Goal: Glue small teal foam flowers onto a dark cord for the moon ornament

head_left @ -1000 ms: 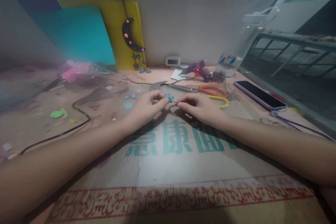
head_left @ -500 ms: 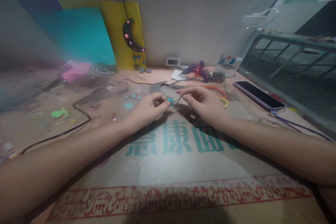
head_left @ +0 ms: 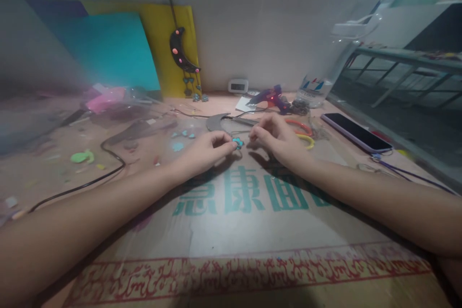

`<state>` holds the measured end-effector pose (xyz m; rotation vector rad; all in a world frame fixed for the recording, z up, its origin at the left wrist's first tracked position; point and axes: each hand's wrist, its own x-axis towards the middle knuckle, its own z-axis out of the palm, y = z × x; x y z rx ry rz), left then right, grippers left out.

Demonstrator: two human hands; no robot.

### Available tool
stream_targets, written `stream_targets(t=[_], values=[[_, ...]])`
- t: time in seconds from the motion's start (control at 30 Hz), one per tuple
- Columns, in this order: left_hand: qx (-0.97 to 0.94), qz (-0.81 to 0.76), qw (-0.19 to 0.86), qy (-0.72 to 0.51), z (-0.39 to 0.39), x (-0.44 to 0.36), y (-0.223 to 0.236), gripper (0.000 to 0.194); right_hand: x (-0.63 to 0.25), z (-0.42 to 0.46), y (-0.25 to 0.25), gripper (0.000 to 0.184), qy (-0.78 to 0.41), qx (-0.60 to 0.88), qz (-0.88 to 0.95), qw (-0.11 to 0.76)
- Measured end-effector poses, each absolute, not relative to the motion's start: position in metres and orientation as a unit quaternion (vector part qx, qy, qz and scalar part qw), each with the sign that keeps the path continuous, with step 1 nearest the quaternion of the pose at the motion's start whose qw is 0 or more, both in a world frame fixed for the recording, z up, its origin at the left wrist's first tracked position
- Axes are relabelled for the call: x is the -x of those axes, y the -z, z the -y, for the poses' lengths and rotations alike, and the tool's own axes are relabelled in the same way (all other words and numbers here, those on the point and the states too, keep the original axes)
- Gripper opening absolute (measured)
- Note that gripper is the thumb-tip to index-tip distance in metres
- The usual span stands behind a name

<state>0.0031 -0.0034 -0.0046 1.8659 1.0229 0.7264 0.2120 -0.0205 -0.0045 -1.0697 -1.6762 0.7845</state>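
A small blue flower piece with a dark outline is pinched between the thumb and fingertips of my left hand, just above the cardboard. A short bit of thin cord seems to show below the flower. To its right, a small gap away, my right hand has its fingers curled and pressed together. Whatever lies between those fingertips is too small to make out. Behind both hands lie a grey crescent moon cutout and scissors with an orange and a yellow handle loop.
Small blue pieces lie left of my left hand. A decorated dark moon hanging leans on yellow card at the back. A glue gun, a clear jug and a phone stand or lie rightward. A black cable crosses the left side.
My right fingers have curled in and drawn slightly away from the flower. The thin strand seen between the hands no longer shows clearly there. The left hand keeps its pinch, shifted slightly.
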Motion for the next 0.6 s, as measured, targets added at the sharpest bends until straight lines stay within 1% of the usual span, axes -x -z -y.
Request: stream_targets(t=[0.07, 0.13, 0.23, 0.3, 0.37, 0.5, 0.6], values=[[-0.742, -0.418, 0.433, -0.297, 0.0027, -0.0032, 0.0039, 0.03, -0.2121, 0.0239, -0.0007, 0.032, -0.287, 0.468, 0.724, 0.417], [-0.745, -0.424, 0.416, -0.303, 0.0028, -0.0036, 0.0025, 0.03, -0.2114, 0.0267, -0.005, 0.041, -0.262, 0.457, 0.775, 0.35], [-0.757, -0.42, 0.387, -0.317, 0.0031, -0.004, 0.0011, 0.031, -0.2095, 0.0271, -0.0065, 0.035, -0.245, 0.403, 0.825, 0.311], [-0.757, -0.42, 0.388, -0.316, 0.0033, -0.004, 0.0012, 0.031, -0.2088, 0.0254, -0.0045, 0.031, -0.244, 0.388, 0.832, 0.314], [-0.751, -0.424, 0.402, -0.308, 0.0038, -0.0039, 0.0018, 0.03, -0.2088, 0.024, -0.0017, 0.032, -0.259, 0.4, 0.813, 0.335], [-0.746, -0.427, 0.418, -0.293, 0.0057, -0.0041, 0.0023, 0.029, -0.2091, 0.0253, 0.0014, 0.045, -0.279, 0.435, 0.766, 0.383], [-0.755, -0.43, 0.401, -0.29, 0.0074, -0.0049, 0.0015, 0.028, -0.208, 0.0282, 0.0005, 0.04, -0.261, 0.428, 0.772, 0.39]])
